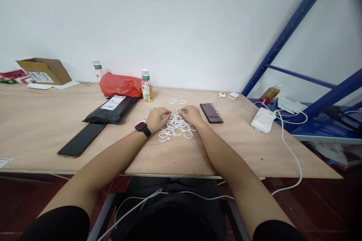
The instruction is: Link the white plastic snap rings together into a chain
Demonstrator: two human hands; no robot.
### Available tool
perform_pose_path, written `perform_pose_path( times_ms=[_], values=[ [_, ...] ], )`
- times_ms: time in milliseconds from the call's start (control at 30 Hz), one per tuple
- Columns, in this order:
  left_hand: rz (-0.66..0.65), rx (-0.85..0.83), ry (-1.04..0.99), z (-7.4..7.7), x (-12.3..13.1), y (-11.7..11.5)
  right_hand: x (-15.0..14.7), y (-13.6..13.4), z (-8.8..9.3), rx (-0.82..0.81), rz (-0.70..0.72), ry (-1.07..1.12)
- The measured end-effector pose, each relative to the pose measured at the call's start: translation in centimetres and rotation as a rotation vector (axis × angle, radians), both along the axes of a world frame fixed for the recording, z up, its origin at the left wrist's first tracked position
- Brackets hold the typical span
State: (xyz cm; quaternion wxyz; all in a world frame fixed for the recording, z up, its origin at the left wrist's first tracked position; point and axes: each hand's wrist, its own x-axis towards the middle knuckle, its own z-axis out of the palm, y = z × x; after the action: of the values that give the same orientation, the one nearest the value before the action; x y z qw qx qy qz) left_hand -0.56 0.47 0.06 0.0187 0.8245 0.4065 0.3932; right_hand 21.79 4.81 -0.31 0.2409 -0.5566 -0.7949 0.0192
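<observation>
A loose pile of small white plastic rings (177, 131), each with a little knob or tab, lies on the wooden table in front of me. My left hand (156, 118), with a black watch (143, 129) on its wrist, is at the pile's left side. Its thumb and fingers are pressed together, and what they hold is too small to tell. Across from it, my right hand (191, 114) pinches a white ring (178, 111) at its fingertips, above the pile's far edge. Two separate rings (173, 101) lie beyond both hands, near the wall.
Left are a black parcel (111, 110), a phone (82, 140), a red plastic bag (120, 84) and an open carton (46, 71). A drink bottle (146, 86) stands behind the pile. Another phone (211, 113) and a white charger with a cable (263, 119) lie right, beside blue shelving (291, 30).
</observation>
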Motion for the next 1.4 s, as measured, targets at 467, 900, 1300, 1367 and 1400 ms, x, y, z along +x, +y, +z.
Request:
perform_pose_path(
  times_ms=[467, 900, 1300, 1367, 1400],
  values=[
    [0.010, -0.026, -0.028, 0.1, 0.0, 0.0, -0.8, -0.9, 0.3, 0.111, 0.073, 0.102],
    [0.009, -0.032, -0.026, -0.1, 0.1, 0.0, -0.4, 0.2, -0.7, -0.103, 0.121, -0.082],
    [0.006, -0.033, -0.011, -0.2, 0.0, 0.1, -1.0, -0.6, 0.2, 0.007, 0.138, -0.003],
    [0.003, -0.030, -0.011, -0.2, 0.0, 0.1, -1.0, -0.7, 0.4, 0.031, 0.130, 0.057],
    [0.004, -0.028, -0.013, -0.2, 0.0, 0.1, -1.0, -0.7, 0.4, 0.042, 0.122, 0.095]
  ],
)
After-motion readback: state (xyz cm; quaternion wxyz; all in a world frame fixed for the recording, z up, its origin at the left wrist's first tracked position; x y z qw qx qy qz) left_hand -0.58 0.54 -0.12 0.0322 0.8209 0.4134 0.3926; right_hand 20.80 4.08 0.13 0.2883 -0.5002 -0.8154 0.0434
